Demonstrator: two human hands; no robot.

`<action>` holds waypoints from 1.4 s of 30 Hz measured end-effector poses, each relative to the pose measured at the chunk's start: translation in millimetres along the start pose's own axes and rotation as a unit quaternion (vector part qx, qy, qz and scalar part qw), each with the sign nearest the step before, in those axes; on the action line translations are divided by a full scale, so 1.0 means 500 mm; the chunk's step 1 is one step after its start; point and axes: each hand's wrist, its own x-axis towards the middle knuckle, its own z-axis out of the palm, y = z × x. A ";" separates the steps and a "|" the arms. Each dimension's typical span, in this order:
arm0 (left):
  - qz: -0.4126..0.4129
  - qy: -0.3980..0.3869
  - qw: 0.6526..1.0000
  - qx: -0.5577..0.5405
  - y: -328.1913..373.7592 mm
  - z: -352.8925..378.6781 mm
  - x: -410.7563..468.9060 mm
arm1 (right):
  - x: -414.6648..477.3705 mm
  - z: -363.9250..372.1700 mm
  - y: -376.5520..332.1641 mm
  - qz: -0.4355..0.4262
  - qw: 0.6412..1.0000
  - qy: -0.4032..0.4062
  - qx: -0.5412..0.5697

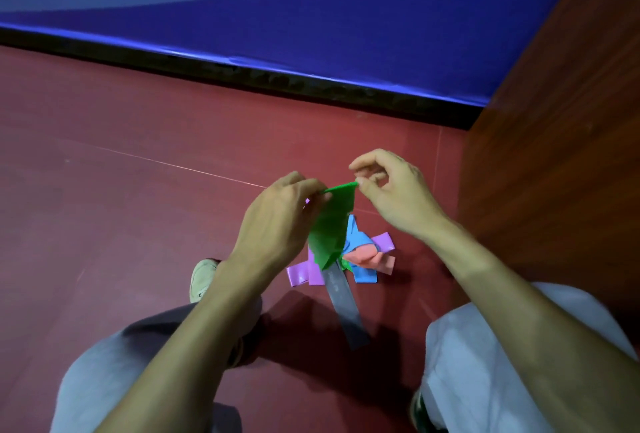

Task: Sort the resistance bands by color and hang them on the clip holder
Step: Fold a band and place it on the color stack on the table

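Note:
A green resistance band [330,224] hangs between my two hands above the floor. My left hand [277,221] pinches its upper left corner and my right hand [391,190] pinches its upper right corner. Below it a heap of bands lies on the red floor: purple bands [304,273], a blue band [356,231], a pink band [367,256]. A grey band [346,308] stretches from the heap toward me. No clip holder is in view.
A blue padded panel [311,17] with a black base runs along the far side. A brown wooden wall [561,121] stands at the right. My knees and a light shoe [202,278] frame the heap on the floor.

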 end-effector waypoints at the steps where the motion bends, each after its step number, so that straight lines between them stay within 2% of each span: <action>1: 0.005 -0.003 1.000 -0.003 -0.004 -0.001 0.001 | 0.000 0.000 -0.002 -0.007 1.000 -0.014 0.012; 6: -0.016 -0.006 0.999 -0.030 -0.016 -0.005 0.003 | -0.009 -0.004 -0.023 -0.037 0.993 -0.089 0.068; 10: -0.054 0.019 0.998 -0.041 -0.021 -0.010 0.007 | -0.016 0.002 -0.027 -0.053 0.992 -0.095 0.066; 15: -0.061 0.036 0.995 -0.064 -0.024 -0.011 0.009 | -0.020 0.001 -0.027 -0.055 0.990 -0.099 0.079; 22: -0.060 0.044 0.993 -0.088 -0.008 -0.010 0.015 | -0.016 0.004 -0.027 -0.083 0.993 -0.018 0.083; 25: -0.071 0.025 0.980 -0.184 0.007 -0.009 0.017 | -0.009 -0.005 -0.033 -0.064 0.989 -0.016 0.135; 27: -0.091 -0.022 0.951 -0.293 0.012 -0.001 0.019 | -0.006 -0.013 -0.037 -0.051 0.981 -0.016 0.186; 30: -0.116 -0.094 0.923 -0.356 0.007 0.020 0.019 | -0.003 -0.023 -0.044 -0.023 0.965 0.002 0.262; 34: -0.117 -0.153 0.925 -0.326 0.010 0.038 0.014 | 0.002 -0.030 -0.048 0.048 0.925 0.024 0.376; 38: -0.122 -0.153 0.921 -0.336 0.026 0.056 0.013 | 0.010 -0.041 -0.052 0.096 0.878 0.023 0.468; 42: -0.155 -0.130 0.905 -0.374 0.045 0.064 0.013 | 0.023 -0.055 -0.051 0.142 0.825 0.054 0.545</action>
